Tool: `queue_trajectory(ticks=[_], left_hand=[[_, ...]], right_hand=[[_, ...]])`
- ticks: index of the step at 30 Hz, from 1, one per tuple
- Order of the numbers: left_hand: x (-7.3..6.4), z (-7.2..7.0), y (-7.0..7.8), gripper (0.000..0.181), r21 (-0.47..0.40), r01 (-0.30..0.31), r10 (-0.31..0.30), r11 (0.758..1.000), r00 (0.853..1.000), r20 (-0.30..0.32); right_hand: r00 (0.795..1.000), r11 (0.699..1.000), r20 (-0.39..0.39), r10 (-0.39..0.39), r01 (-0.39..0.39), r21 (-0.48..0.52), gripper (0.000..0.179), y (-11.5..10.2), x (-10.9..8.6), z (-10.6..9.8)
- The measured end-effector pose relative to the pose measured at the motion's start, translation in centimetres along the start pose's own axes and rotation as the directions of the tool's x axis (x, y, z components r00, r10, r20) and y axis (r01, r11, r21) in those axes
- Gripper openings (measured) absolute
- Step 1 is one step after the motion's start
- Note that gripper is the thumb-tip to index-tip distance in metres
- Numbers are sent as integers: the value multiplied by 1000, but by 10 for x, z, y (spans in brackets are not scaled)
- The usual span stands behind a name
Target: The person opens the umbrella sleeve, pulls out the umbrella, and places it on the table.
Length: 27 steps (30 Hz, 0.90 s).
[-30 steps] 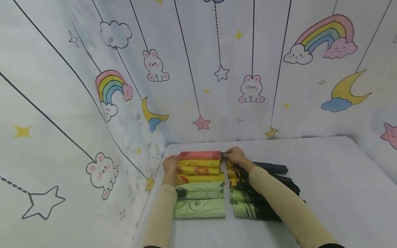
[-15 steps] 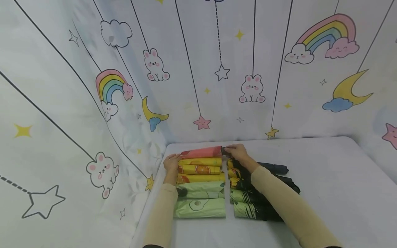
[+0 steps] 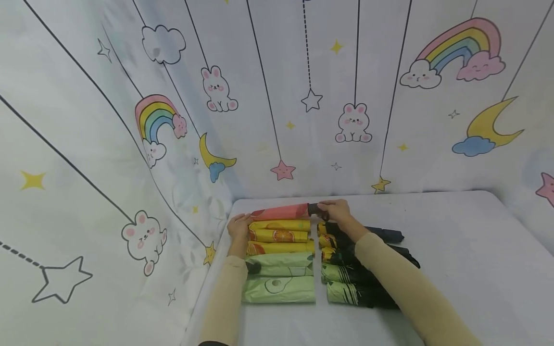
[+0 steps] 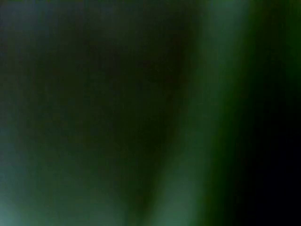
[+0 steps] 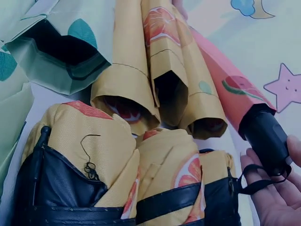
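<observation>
A pink umbrella sleeve (image 3: 281, 212) lies along the back of the row, slightly raised at its right end. From its opening sticks a black umbrella handle (image 5: 266, 141) with a wrist strap (image 5: 256, 181). My right hand (image 3: 339, 212) grips this handle between thumb and fingers (image 5: 270, 190). At the sleeve's left end, my left hand (image 3: 239, 226) holds it; its fingertips are partly hidden. Just in front lie yellow orange-print sleeves (image 3: 279, 236) with open mouths. The left wrist view is dark and blurred.
Green avocado-print sleeves (image 3: 279, 290) lie nearest on the white table (image 3: 454, 250). To their right, folded yellow-and-black umbrellas (image 5: 84, 160) and green-and-black umbrellas (image 3: 346, 293) are lined up, partly under my right forearm. A patterned curtain (image 3: 259, 96) borders the back and left.
The pink sleeve's right end has risen and tilted up. My right hand has moved a little right and back, and more of the black handle shows outside the sleeve.
</observation>
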<state>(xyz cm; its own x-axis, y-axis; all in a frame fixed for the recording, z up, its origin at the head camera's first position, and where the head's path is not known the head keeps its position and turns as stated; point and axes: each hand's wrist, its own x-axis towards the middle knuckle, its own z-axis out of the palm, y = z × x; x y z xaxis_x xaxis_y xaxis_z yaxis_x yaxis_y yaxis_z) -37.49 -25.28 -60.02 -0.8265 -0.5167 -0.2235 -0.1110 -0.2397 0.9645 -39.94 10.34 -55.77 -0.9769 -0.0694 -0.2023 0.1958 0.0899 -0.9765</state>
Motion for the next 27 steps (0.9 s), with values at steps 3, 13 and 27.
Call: queue_trajectory(ticks=[3,13,27], left_hand=[[-3,0,1,48,-5,-11,11,1000,1000,-3],[-8,0,1,41,-38,-26,26,999,1000,-3],[-9,-4,5,51,-113,12,-8,994,1000,30]], right_hand=[[1000,999,8,-8,8,32,44,0,0,-2],[1000,999,14,-11,11,52,44,-2,2,-10],[1000,996,1,25,-25,88,47,-9,-2,-20]])
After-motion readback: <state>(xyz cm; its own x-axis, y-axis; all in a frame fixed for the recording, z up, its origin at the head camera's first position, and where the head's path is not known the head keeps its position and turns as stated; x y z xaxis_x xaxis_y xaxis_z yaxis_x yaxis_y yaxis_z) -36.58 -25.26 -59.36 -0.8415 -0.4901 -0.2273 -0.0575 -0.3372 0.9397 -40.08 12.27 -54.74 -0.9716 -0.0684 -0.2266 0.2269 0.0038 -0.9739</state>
